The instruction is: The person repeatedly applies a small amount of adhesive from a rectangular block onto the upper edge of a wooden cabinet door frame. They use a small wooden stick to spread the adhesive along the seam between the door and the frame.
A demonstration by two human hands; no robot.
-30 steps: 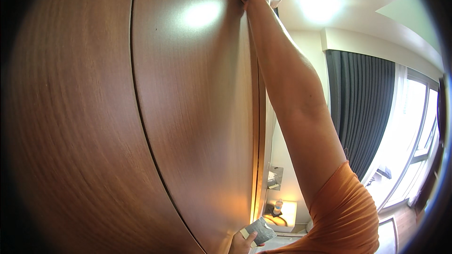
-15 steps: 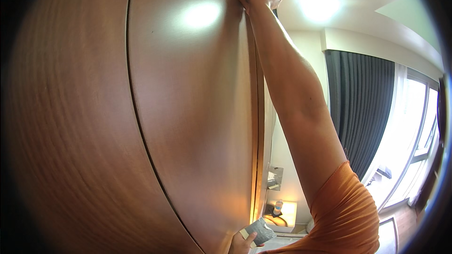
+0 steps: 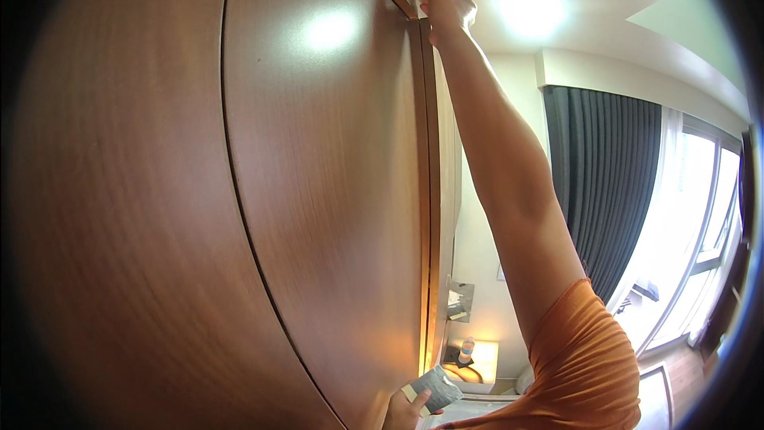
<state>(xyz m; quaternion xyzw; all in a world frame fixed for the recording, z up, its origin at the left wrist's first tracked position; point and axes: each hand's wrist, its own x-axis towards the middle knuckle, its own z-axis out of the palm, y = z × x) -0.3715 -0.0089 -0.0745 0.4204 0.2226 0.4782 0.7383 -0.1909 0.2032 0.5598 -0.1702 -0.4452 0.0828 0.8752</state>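
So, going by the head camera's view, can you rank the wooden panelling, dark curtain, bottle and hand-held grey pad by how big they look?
Largest to smallest, by look alone:
wooden panelling
dark curtain
grey pad
bottle
Their distances differ, so true sizes may not match.

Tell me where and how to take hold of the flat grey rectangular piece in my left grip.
Likely best: pinch the grey piece by its upper-right edge, coming from the upper right. It looks flat and tilted, and that edge shows clear, while your left grip holds the lower-left end, thumb across the face. Its underside is hidden.
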